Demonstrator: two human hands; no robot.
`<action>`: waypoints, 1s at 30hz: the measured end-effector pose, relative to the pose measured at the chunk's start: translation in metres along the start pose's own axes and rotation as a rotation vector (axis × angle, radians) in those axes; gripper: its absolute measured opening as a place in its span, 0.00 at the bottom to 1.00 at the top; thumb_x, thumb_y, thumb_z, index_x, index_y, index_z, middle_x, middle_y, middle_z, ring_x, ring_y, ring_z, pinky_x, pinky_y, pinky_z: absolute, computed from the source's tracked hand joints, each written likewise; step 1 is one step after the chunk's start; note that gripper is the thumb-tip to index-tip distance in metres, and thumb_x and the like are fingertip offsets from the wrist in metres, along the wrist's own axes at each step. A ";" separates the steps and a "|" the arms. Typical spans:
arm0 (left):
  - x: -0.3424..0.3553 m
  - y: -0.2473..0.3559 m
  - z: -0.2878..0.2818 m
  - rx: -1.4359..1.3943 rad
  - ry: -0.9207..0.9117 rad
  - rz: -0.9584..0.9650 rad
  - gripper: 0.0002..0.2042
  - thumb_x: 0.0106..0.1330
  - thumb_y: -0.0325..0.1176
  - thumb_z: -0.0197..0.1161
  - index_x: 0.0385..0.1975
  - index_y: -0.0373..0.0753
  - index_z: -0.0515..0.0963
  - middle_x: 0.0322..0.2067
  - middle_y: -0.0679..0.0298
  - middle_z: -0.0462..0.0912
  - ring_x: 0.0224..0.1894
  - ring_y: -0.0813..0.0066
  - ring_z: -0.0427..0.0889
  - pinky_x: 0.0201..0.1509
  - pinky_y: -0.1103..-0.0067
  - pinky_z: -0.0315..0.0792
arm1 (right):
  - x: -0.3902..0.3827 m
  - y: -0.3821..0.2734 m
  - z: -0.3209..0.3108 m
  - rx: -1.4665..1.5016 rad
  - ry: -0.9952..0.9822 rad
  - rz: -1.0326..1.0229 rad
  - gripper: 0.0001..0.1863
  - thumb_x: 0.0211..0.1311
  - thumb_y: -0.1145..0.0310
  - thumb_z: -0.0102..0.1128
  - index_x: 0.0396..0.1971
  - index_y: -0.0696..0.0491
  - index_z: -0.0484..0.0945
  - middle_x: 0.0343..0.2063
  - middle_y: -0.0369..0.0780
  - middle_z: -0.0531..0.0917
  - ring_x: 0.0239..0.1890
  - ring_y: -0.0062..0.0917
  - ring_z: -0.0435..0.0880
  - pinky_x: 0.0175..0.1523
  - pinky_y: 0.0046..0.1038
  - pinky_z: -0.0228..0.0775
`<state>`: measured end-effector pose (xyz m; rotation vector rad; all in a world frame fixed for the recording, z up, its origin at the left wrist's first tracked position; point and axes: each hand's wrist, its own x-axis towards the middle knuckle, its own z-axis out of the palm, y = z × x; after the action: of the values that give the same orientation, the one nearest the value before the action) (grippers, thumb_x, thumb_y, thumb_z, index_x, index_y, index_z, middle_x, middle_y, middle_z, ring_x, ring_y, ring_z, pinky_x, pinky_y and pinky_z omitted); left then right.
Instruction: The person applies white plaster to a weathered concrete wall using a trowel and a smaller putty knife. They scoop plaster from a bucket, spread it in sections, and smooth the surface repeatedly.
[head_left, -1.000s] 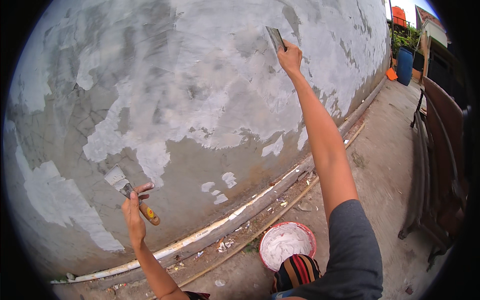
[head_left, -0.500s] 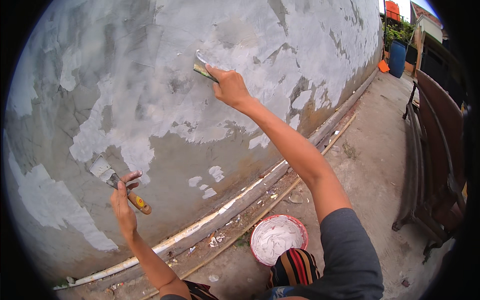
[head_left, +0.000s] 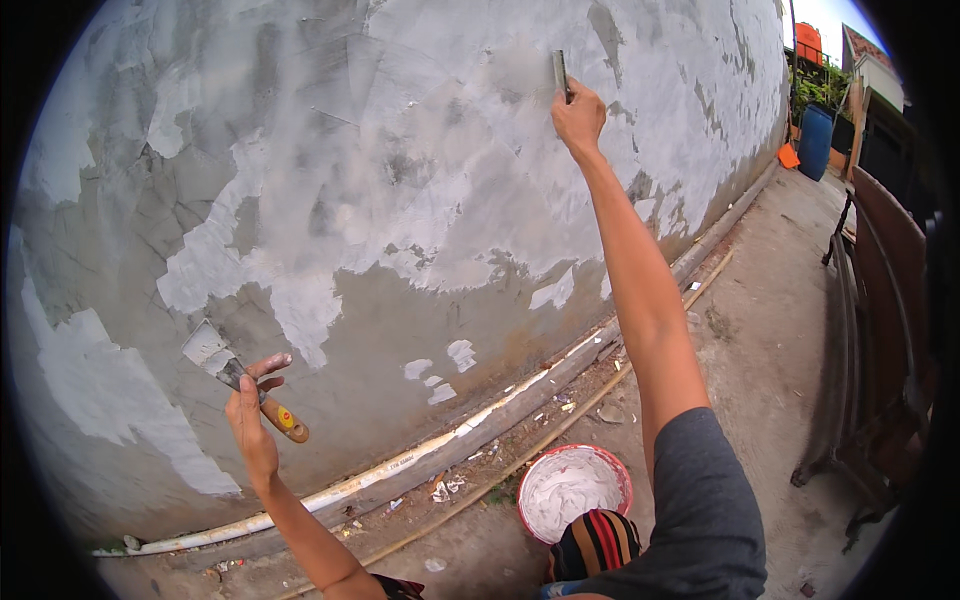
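My right hand [head_left: 580,115] is stretched far up the wall, closed on a flat putty spreader [head_left: 559,72] whose blade is turned nearly edge-on against the surface. Lower left, my left hand [head_left: 252,420] pinches a putty knife [head_left: 235,372] with a wooden handle between thumb and fingers. White putty coats its blade, and some is smeared on a fingertip. The grey wall [head_left: 390,320] carries uneven white patches, with bare cement showing below and at the left. A red-rimmed bucket [head_left: 628,490] of creamy white putty stands on the ground by my striped-cloth knee.
A white pipe [head_left: 390,468] runs along the wall's foot, with a thin pole [head_left: 500,478] and scattered debris beside it. At the right stands a dark bench [head_left: 890,330]. A blue barrel [head_left: 815,142] and an orange object [head_left: 788,157] are farther back.
My right hand has swept up and to the right along the wall, and the spreader has turned from slanted to nearly upright. My left hand keeps the putty knife almost where it was.
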<state>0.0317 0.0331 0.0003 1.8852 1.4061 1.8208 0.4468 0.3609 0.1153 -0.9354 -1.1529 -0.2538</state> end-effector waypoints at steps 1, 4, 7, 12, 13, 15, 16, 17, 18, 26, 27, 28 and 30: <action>0.000 -0.003 0.000 0.003 0.002 -0.003 0.26 0.75 0.46 0.38 0.43 0.30 0.79 0.41 0.53 0.83 0.46 0.65 0.79 0.51 0.71 0.71 | -0.013 -0.011 0.006 0.034 -0.006 -0.071 0.20 0.50 0.71 0.55 0.46 0.50 0.82 0.22 0.49 0.82 0.28 0.42 0.83 0.38 0.36 0.72; 0.001 -0.009 0.002 0.014 0.013 -0.010 0.26 0.75 0.46 0.37 0.43 0.30 0.79 0.41 0.53 0.83 0.45 0.65 0.80 0.51 0.71 0.71 | -0.061 -0.062 0.005 0.023 -0.234 -0.221 0.25 0.47 0.76 0.55 0.50 0.49 0.80 0.24 0.50 0.82 0.23 0.41 0.81 0.32 0.35 0.72; 0.004 -0.008 0.008 0.004 0.003 -0.013 0.27 0.75 0.47 0.37 0.43 0.30 0.79 0.41 0.53 0.83 0.45 0.65 0.80 0.50 0.71 0.71 | -0.088 -0.064 0.005 0.094 -0.362 -0.432 0.26 0.49 0.78 0.56 0.51 0.45 0.79 0.27 0.49 0.83 0.24 0.41 0.81 0.33 0.35 0.72; -0.001 0.002 0.008 0.023 -0.047 -0.038 0.27 0.75 0.48 0.38 0.43 0.30 0.80 0.41 0.53 0.83 0.46 0.64 0.80 0.50 0.71 0.71 | -0.035 -0.058 -0.009 0.124 -0.128 -0.391 0.17 0.59 0.75 0.58 0.49 0.47 0.81 0.28 0.48 0.84 0.20 0.27 0.80 0.31 0.27 0.71; 0.000 0.001 0.007 0.020 -0.047 -0.029 0.27 0.75 0.47 0.38 0.43 0.30 0.80 0.41 0.53 0.83 0.46 0.64 0.80 0.50 0.71 0.71 | -0.006 -0.049 -0.015 0.082 -0.049 -0.329 0.15 0.60 0.74 0.57 0.47 0.51 0.81 0.26 0.47 0.84 0.19 0.23 0.77 0.29 0.26 0.69; 0.001 -0.001 0.008 0.004 -0.049 -0.020 0.27 0.75 0.47 0.38 0.43 0.30 0.80 0.41 0.53 0.83 0.46 0.64 0.80 0.50 0.71 0.71 | 0.041 -0.022 -0.014 0.043 0.047 -0.323 0.16 0.60 0.72 0.55 0.48 0.50 0.81 0.25 0.46 0.84 0.19 0.25 0.77 0.30 0.26 0.70; -0.001 -0.003 0.004 0.019 -0.045 -0.022 0.27 0.75 0.47 0.38 0.43 0.30 0.80 0.41 0.53 0.83 0.46 0.64 0.80 0.50 0.71 0.71 | 0.041 -0.020 -0.005 0.052 0.012 -0.340 0.18 0.57 0.73 0.55 0.48 0.48 0.82 0.26 0.48 0.83 0.21 0.31 0.79 0.31 0.29 0.71; -0.002 -0.005 0.000 0.032 -0.042 -0.022 0.27 0.75 0.47 0.38 0.43 0.30 0.80 0.40 0.53 0.83 0.46 0.65 0.80 0.50 0.71 0.71 | 0.038 -0.018 0.002 0.060 -0.020 -0.358 0.19 0.54 0.75 0.55 0.47 0.46 0.82 0.26 0.49 0.83 0.23 0.37 0.82 0.32 0.32 0.72; -0.004 -0.010 -0.004 0.044 -0.040 -0.030 0.27 0.75 0.47 0.38 0.43 0.30 0.80 0.40 0.53 0.83 0.45 0.65 0.80 0.50 0.71 0.71 | 0.017 -0.022 0.012 0.012 -0.061 -0.353 0.22 0.53 0.75 0.55 0.49 0.46 0.81 0.29 0.50 0.83 0.28 0.38 0.84 0.35 0.33 0.73; -0.003 -0.007 -0.001 0.038 -0.020 -0.030 0.26 0.75 0.47 0.37 0.44 0.30 0.79 0.42 0.53 0.82 0.48 0.64 0.79 0.52 0.71 0.70 | -0.136 -0.014 0.011 0.014 -0.324 -0.497 0.33 0.47 0.83 0.53 0.58 0.45 0.73 0.50 0.53 0.78 0.52 0.41 0.79 0.49 0.35 0.76; -0.003 -0.004 -0.001 0.035 -0.024 -0.024 0.26 0.75 0.47 0.38 0.44 0.30 0.79 0.41 0.53 0.82 0.48 0.64 0.79 0.52 0.71 0.70 | -0.132 -0.015 -0.003 0.035 -0.450 -0.484 0.32 0.48 0.84 0.53 0.57 0.47 0.74 0.49 0.53 0.79 0.52 0.42 0.79 0.49 0.35 0.77; -0.002 -0.001 -0.002 0.031 -0.014 -0.011 0.26 0.75 0.47 0.38 0.43 0.30 0.79 0.41 0.53 0.82 0.48 0.64 0.79 0.52 0.71 0.70 | -0.117 -0.017 -0.011 0.062 -0.454 -0.485 0.30 0.49 0.84 0.53 0.55 0.46 0.76 0.47 0.50 0.80 0.49 0.40 0.81 0.48 0.33 0.77; -0.002 0.001 -0.004 0.016 -0.019 -0.023 0.26 0.75 0.47 0.38 0.43 0.31 0.79 0.41 0.53 0.82 0.48 0.64 0.79 0.52 0.71 0.70 | -0.085 -0.021 -0.031 0.116 -0.462 -0.479 0.27 0.52 0.84 0.52 0.51 0.44 0.80 0.44 0.45 0.83 0.45 0.37 0.84 0.45 0.29 0.77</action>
<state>0.0290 0.0293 0.0008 1.8807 1.4342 1.7822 0.4184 0.3017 0.0502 -0.6161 -1.7994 -0.3620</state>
